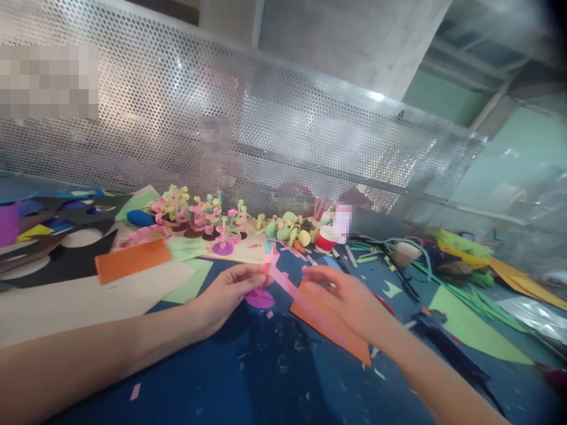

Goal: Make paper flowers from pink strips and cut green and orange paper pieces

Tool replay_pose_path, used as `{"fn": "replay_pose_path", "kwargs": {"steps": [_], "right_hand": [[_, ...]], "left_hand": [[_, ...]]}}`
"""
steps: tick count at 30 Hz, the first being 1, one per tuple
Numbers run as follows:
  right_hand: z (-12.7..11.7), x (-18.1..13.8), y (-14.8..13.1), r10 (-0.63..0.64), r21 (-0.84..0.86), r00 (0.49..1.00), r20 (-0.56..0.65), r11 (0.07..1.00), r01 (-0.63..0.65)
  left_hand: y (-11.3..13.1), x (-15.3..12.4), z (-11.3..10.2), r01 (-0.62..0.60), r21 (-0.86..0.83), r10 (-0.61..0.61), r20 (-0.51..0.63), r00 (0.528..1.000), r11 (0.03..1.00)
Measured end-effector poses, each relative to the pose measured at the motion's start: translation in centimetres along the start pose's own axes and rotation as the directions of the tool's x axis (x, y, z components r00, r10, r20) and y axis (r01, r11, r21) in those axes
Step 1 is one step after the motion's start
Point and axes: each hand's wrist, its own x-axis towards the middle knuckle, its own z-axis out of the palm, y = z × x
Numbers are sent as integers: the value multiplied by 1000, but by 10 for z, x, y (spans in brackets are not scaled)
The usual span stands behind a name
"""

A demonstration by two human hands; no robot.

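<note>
My left hand (234,295) is closed, pinching an upright orange stick (261,288) that rises from a round purple base (260,299). A pink paper strip (283,282) is attached near the top of the stick and trails down to the right. My right hand (341,298) hovers beside the strip, its fingers curved and somewhat apart; nothing shows held in them. An orange paper sheet (330,327) lies on the blue table beneath that hand and the strip.
Several small paper plants (204,215) stand at the back left. A red-and-white cup (326,239) is behind my right hand. At right lie a dark glue gun (447,342), green paper (478,327) and a yellow tray (465,251). A perforated metal panel (283,130) borders the back.
</note>
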Motion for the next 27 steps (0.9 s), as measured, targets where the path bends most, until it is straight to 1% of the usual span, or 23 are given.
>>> {"fn": "replay_pose_path", "kwargs": {"steps": [1, 3, 6, 10, 14, 20, 23, 27], "right_hand": [[13, 10, -9, -13, 56, 1000, -8, 998, 13], [32, 24, -16, -68, 152, 998, -11, 986, 69], [43, 36, -16, -127, 233, 992, 25, 965, 117], [44, 41, -20, -90, 269, 996, 24, 960, 80], [47, 42, -19, -102, 288, 995, 14, 953, 94], [51, 42, -16, -68, 219, 994, -86, 972, 85], [50, 43, -15, -52, 233, 991, -127, 969, 80], [49, 47, -6, -60, 278, 980, -192, 954, 113]], "left_hand": [[1, 0, 0, -4, 12, 4, 3, 1000, 1000], [1, -1, 0, -13, 20, 13, 9, 1000, 1000], [0, 0, -2, -23, 12, 22, 8, 1000, 1000], [-2, 2, -4, -31, 15, 31, 13, 999, 999], [-2, 2, -4, -31, 10, 31, 3, 1000, 999], [-2, 1, -3, -17, 41, 17, 8, 1000, 999], [-3, 1, -2, -53, 82, 54, -10, 998, 995], [-3, -1, 1, -103, 122, 107, -26, 994, 987]]}}
